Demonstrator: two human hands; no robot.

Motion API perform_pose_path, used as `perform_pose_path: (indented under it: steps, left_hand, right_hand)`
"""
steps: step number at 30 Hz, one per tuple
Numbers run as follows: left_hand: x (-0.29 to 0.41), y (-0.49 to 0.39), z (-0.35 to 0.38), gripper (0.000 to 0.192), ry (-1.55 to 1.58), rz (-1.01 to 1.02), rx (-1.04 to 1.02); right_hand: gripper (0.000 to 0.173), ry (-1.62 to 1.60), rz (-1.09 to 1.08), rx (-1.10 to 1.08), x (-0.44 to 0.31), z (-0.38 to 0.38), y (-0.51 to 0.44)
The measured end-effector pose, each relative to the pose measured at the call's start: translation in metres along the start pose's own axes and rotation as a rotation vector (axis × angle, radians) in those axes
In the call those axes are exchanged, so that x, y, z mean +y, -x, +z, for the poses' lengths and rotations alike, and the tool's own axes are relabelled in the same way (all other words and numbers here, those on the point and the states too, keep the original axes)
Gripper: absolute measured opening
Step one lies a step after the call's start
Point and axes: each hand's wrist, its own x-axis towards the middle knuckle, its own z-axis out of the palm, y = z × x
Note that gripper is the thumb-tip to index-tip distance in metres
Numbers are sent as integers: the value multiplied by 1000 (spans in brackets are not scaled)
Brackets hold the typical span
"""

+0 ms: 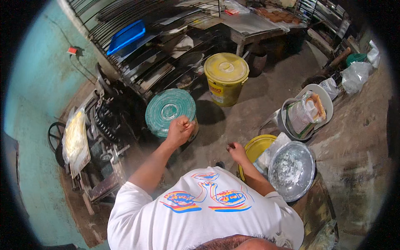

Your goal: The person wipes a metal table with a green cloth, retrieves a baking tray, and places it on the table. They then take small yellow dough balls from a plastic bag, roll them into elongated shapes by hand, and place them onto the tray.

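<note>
My left hand (180,131) is curled into a fist in front of the near edge of a round green lid (168,111). The lid covers a bucket whose side is mostly hidden. Nothing shows in that fist, and whether it touches the lid is unclear. Lower and to the right, my right hand (238,152) hangs with fingers bent, beside a yellow round tub or lid (257,144); its fingertips are dark and hard to make out. Behind that arm, a grey metal basin (292,171) holds white powdery residue.
A yellow lidded bucket (226,79) stands on the floor ahead. To the left are a black machine with gears (107,120) and a plastic-wrapped yellowish slab (75,137). An opened sack (301,115) sits in a container at right. Behind are racks, a blue tray (126,37) and a table (250,23).
</note>
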Motion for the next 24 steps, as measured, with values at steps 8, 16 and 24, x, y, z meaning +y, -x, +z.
perform_pose_path:
  steps: [8, 16, 24]
  left_hand:
    - [183, -136, -47, 20, 183, 1066, -39]
    - [201, -230, -51, 16, 501, 1225, 369]
    - [164, -334, -53, 14, 709, 1242, 417]
  right_hand:
    - [40, -118, -95, -72, 78, -72, -125]
    - [40, 66, 97, 52, 46, -97, -165]
    - [40, 98, 211, 224, 27, -142, -189]
